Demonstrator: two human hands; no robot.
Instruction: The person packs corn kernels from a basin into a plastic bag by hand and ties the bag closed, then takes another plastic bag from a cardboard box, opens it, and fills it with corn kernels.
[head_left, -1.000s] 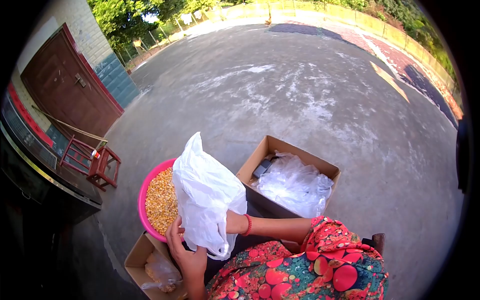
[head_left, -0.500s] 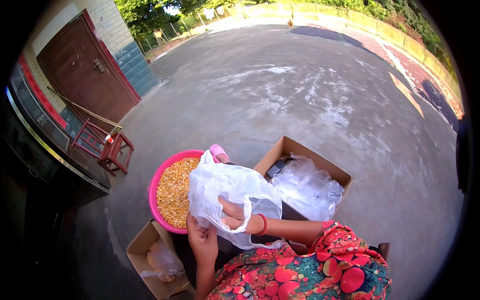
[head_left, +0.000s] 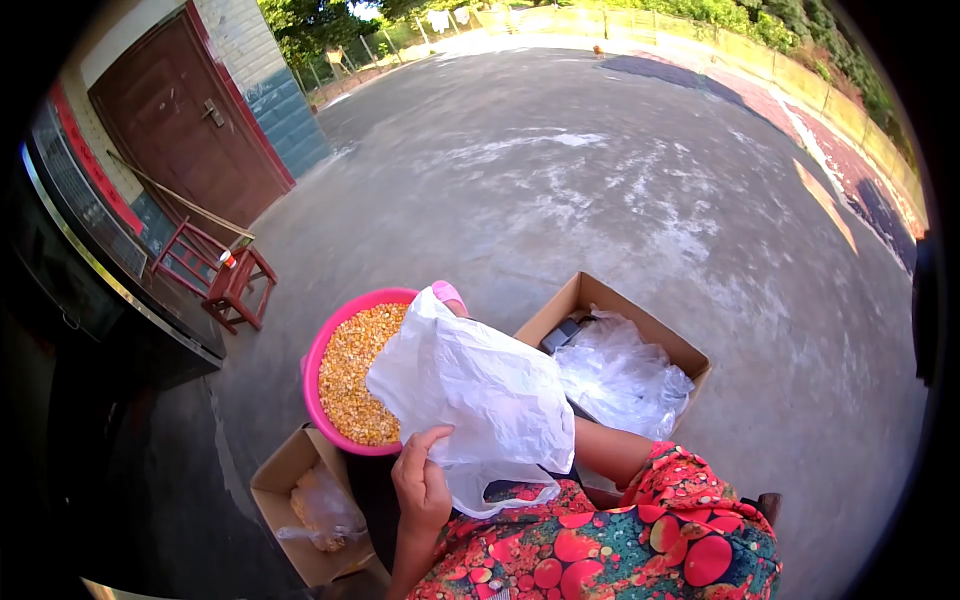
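Observation:
A white plastic bag (head_left: 480, 385) is spread out in front of me, its handles hanging toward my lap. My left hand (head_left: 422, 485) pinches the bag's near left edge between thumb and fingers. The bag covers my right hand; only the right forearm (head_left: 608, 450) shows, running in under its right side. Behind the bag's left part stands a pink basin (head_left: 313, 385) filled with loose yellow corn kernels (head_left: 355, 375).
At the right, a cardboard box (head_left: 650, 330) holds clear plastic bags (head_left: 620, 375) and a dark small object (head_left: 558, 336). Another cardboard box (head_left: 275, 485) at lower left contains a bag of kernels (head_left: 325, 510). A red wooden chair (head_left: 240, 290) stands near the door.
The bag has been turned and spread flatter, and now hides my right hand, which was visible among its handles. My left hand has shifted slightly right and still grips the bag.

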